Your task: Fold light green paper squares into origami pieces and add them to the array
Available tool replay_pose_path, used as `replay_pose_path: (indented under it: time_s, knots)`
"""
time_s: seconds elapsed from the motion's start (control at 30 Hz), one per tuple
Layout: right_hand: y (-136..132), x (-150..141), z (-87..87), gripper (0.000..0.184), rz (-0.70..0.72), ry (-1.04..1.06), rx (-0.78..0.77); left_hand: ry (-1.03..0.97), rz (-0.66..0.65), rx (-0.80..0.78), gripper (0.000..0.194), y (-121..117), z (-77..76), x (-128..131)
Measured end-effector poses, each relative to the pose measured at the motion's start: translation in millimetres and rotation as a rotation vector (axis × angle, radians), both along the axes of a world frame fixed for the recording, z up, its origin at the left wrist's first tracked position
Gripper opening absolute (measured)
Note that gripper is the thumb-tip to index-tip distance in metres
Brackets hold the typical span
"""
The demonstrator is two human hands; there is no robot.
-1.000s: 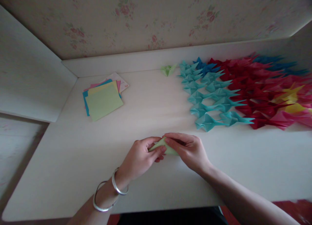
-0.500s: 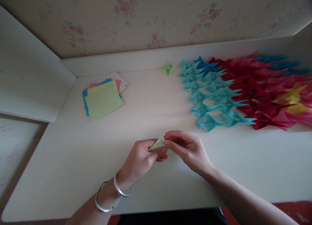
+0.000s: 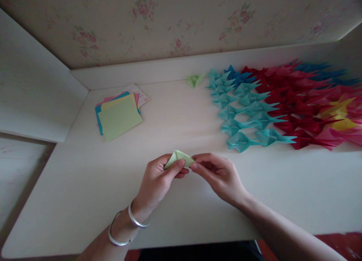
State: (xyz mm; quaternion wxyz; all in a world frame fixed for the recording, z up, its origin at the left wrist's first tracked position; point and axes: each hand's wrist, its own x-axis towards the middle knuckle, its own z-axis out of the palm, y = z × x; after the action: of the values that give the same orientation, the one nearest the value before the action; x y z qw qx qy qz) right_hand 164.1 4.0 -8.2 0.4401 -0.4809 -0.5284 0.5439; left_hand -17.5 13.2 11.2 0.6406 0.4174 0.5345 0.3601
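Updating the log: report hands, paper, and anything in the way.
Left hand gripping folded green paper. Right hand pinching its right tip. Teal paper figures beyond right hand, not touching it.

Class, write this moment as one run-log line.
Left hand: holds folded green paper | Right hand: pinches its right corner | Table: coloured sheets left, paper cranes right

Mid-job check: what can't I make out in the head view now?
Head view:
- Back of the folded green paper: turned away, against the left hand.
- Most of the white card: under the coloured sheets; its print is too small.
- Rightmost paper birds: cut off by the right edge.
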Motion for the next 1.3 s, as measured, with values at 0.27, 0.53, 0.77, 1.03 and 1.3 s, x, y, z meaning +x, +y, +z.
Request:
replay_pose_path:
  time_s: [0.27,0.53,0.77,1.03,1.3]
  knots:
    - [-1.8,-3.7,-0.2,0.01,-0.156,0.003,-0.041,-0.049,0.062,0.052,0.016,-7.2,0.2,5.7]
    - [4.6,6.0,1.0,0.009,-0.093,-0.116,0.104,0.068,0.058,0.139,0.016,-3.9,1.7,-2.5]
    - [4.3,11.9,0.0,0.018,0.029,-0.213,0.304,0.055,0.003,0.109,0.017,1.0,5.9,-9.3]
    - [2.6,10.5,-0.9,0.012,0.064,0.006,-0.019,0.009,0.027,0.097,0.013,0.6,3.1,-7.7]
    - [1.3,4.4,2.6,0.013,0.016,0.118,0.016,0.003,-0.014,0.148,0.012,-1.2,-1.3,-8.4]
